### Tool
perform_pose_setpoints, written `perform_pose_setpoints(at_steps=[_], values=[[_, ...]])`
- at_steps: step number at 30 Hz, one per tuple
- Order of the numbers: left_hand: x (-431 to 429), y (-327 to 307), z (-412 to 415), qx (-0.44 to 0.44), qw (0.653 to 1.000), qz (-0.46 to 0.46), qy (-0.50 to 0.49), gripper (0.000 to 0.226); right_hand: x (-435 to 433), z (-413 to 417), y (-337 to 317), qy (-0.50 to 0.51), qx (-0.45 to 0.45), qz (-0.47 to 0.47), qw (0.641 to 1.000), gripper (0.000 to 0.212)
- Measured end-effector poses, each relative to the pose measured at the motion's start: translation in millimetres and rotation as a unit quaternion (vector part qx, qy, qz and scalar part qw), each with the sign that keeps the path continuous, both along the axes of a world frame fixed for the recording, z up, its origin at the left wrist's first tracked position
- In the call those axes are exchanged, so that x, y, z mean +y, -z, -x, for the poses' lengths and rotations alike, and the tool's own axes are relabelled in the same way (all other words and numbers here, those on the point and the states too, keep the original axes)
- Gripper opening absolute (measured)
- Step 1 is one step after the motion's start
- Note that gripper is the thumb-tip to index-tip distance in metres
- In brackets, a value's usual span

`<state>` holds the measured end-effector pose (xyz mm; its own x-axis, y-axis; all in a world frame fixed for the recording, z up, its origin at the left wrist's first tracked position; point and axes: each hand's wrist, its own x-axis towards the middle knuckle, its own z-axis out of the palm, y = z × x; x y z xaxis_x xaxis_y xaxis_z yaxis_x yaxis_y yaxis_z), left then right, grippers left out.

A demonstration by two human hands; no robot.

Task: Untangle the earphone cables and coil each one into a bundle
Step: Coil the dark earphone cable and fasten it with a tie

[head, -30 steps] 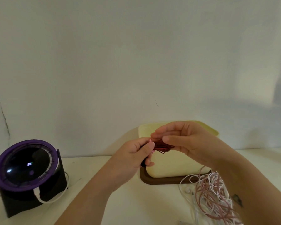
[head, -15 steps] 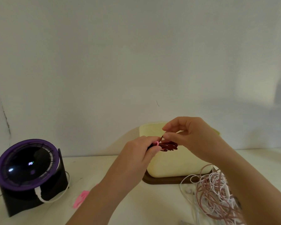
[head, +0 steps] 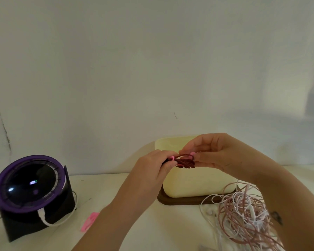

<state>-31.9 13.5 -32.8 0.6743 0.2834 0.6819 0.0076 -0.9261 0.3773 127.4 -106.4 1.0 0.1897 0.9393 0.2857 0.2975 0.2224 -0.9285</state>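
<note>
- Left hand (head: 152, 167): raised above the table (head: 101, 189), fingers curled, thumb and fingertips clamped on the left end of the dark red cable bundle (head: 185, 162)
- Right hand (head: 214, 154): raised opposite the left, thumb and fingers pinched onto the right side of the same bundle; remaining fingers bent above it
- Dark red cable bundle: wound into a short flat coil, held in the air between both hands, in front of the cream container (head: 194, 185) and clear of the table
- Small pink spots show at the fingertips on each side of the bundle; what they are cannot be determined
- Tangled cables (head: 243, 214): loose heap of pink and white earphone leads lying on the table, lower right, just beside the brown base (head: 179, 201) under the cream container; partly hidden by the right forearm
- Black device with purple ring (head: 29, 187): stands at the far left of the table, a white lead (head: 49, 221) plugged in at its lower edge
- Pink flat item (head: 89, 221): lies on the table between the device and the left forearm
</note>
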Motion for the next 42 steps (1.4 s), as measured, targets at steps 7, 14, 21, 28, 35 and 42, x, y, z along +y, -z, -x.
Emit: perform_pose_setpoints(at_steps=[7,14,21,28,35,42], values=[[-8,10,-10,0.061,0.993,-0.097,-0.024,0.061,3,6,-2,0.162,-0.147,-0.022,0.976,0.016],[-5,7,-9,0.091,0.987,-0.026,-0.13,0.024,25,52,11,0.222,-0.324,-0.123,0.911,0.025],[-1,-2,3,0.03,0.968,0.243,-0.049,0.037,31,75,22,0.206,-0.255,-0.203,0.923,0.032],[9,-6,2,-0.094,0.701,0.677,0.202,0.015,36,81,24,0.194,-0.007,-0.229,0.954,0.031],[5,-7,-2,-0.154,0.585,0.75,0.266,0.019,33,73,21,0.156,0.061,-0.224,0.96,0.021],[-3,-8,-7,-0.181,0.595,0.744,0.244,0.02,33,78,23,0.141,-0.036,-0.2,0.969,0.03]])
